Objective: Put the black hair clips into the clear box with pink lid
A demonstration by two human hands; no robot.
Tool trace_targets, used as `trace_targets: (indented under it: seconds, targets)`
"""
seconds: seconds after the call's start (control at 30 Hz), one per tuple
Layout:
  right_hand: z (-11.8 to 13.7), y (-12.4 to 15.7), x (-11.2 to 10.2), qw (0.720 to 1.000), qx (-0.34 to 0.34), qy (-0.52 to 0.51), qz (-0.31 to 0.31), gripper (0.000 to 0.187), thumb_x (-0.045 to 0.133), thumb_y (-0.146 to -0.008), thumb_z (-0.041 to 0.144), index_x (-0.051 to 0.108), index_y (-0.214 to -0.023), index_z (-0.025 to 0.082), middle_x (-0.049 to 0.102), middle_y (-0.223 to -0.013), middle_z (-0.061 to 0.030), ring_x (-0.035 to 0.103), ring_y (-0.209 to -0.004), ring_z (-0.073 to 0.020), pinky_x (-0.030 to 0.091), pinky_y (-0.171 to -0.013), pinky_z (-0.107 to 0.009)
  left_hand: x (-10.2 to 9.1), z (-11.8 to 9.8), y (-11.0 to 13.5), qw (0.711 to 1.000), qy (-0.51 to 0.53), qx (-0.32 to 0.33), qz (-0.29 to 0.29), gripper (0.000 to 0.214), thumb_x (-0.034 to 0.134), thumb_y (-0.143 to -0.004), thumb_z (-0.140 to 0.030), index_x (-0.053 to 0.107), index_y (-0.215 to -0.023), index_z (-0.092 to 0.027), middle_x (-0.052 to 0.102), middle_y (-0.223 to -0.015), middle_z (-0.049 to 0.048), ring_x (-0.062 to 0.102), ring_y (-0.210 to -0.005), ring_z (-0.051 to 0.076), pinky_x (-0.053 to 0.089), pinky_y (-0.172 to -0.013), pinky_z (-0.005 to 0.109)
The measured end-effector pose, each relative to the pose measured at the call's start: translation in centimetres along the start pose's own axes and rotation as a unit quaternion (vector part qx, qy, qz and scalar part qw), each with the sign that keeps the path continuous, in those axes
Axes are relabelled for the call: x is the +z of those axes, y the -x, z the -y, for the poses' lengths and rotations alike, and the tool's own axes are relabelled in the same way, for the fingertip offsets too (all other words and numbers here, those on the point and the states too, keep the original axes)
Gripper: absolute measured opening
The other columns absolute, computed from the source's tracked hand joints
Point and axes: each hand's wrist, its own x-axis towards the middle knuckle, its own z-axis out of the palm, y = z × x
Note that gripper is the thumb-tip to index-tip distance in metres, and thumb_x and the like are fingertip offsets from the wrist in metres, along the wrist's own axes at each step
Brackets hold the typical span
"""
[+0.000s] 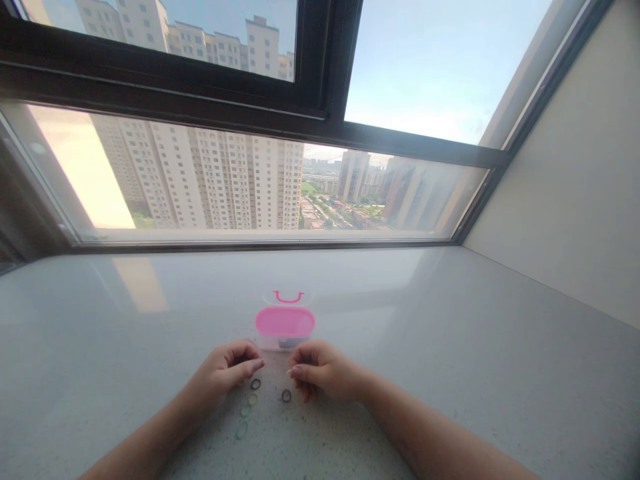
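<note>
A small clear plastic box with a pink oval lid (285, 323) stands on the pale stone sill, with a pink handle on its far side. Just in front of it, my left hand (227, 371) and my right hand (320, 371) rest on the sill with fingers curled in a pinch, fingertips facing each other. Whether anything sits between the fingers is too small to make out. Several small elastic rings lie between and under the hands: a dark ring (255, 384), another dark ring (286, 396), and pale rings (253, 399) trailing toward me.
The grey speckled sill (450, 347) runs wide to both sides. A large window with a black frame (320, 127) closes the far edge, and a beige wall (575, 200) slants in on the right.
</note>
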Motion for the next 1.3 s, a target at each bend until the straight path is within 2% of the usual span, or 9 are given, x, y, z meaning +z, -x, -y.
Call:
trace_targets:
  seconds: [0.3, 0.93, 1.3]
  targets:
    - [-0.32, -0.14, 0.12, 1.000, 0.007, -0.011, -0.001, 0.041, 0.067, -0.070, 0.052, 0.051, -0.077, 0.015, 0.055, -0.062, 0.0006, 0.054, -0.046, -0.0097, 0.039, -0.041, -0.019, -0.03, -0.06, -0.05, 1.000, -0.012, -0.004, -0.003, 0.025, 0.057, -0.076, -0.039, 0.056, -0.068, -0.015, 0.044, -0.060, -0.0036, 0.041, -0.061, 0.015, 0.031, -0.059, 0.025]
    - [0.08, 0.18, 0.04, 1.000, -0.003, -0.010, 0.012, 0.037, 0.071, -0.069, 0.047, 0.055, -0.076, 0.015, 0.057, -0.063, -0.0005, 0.054, -0.047, -0.0099, 0.039, -0.044, -0.020, 0.09, -0.39, 0.02, 0.997, -0.066, 0.030, -0.018, 0.023, 0.057, -0.078, -0.036, 0.058, -0.068, -0.016, 0.052, -0.065, -0.0010, 0.048, -0.066, 0.017, 0.038, -0.063, 0.025]
    - [-0.01, 0.05, 0.01, 1.000, 0.004, 0.004, 0.009, 0.033, 0.068, -0.072, 0.044, 0.053, -0.077, 0.015, 0.056, -0.061, 0.0008, 0.054, -0.047, -0.0098, 0.039, -0.044, -0.020, 0.14, -0.31, 0.08, 0.999, -0.042, 0.016, -0.016, 0.026, 0.058, -0.077, -0.040, 0.056, -0.067, -0.016, 0.048, -0.061, -0.0027, 0.045, -0.063, 0.016, 0.036, -0.060, 0.024]
